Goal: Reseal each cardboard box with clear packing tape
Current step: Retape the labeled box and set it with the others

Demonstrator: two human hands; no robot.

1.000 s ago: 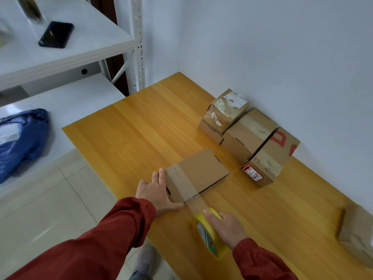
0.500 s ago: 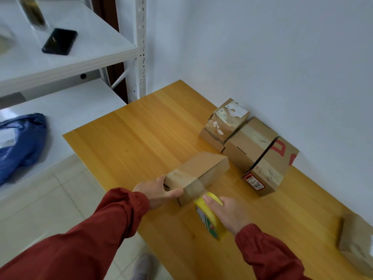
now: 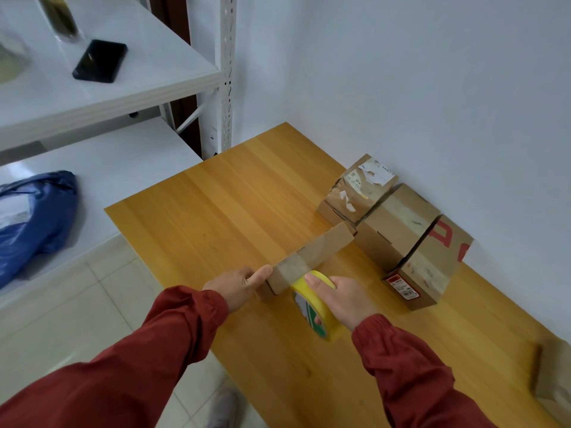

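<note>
box (image 3: 321, 251) now tipped on edge, was flat; left hand (image 3: 238, 288) grips its end, right hand (image 3: 343, 299) grips tape roll (image 3: 312, 304), strip likely wrapping underneath.

Pretty bright, soft even light, boxes (image 3: 398, 223) throw faint shadows on the wall (image 3: 432, 88) (bit of sheen on the table (image 3: 231, 211)), wide-angle bends the edges, top-left shelf (image 3: 139, 88) blurry

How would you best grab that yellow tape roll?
Grip the tape roll by its ring: thumb on the yellow rim, fingers in the hollow middle, coming from the right, as the right hand does. It stands on edge against the box, so the rim and hole are both exposed.
</note>
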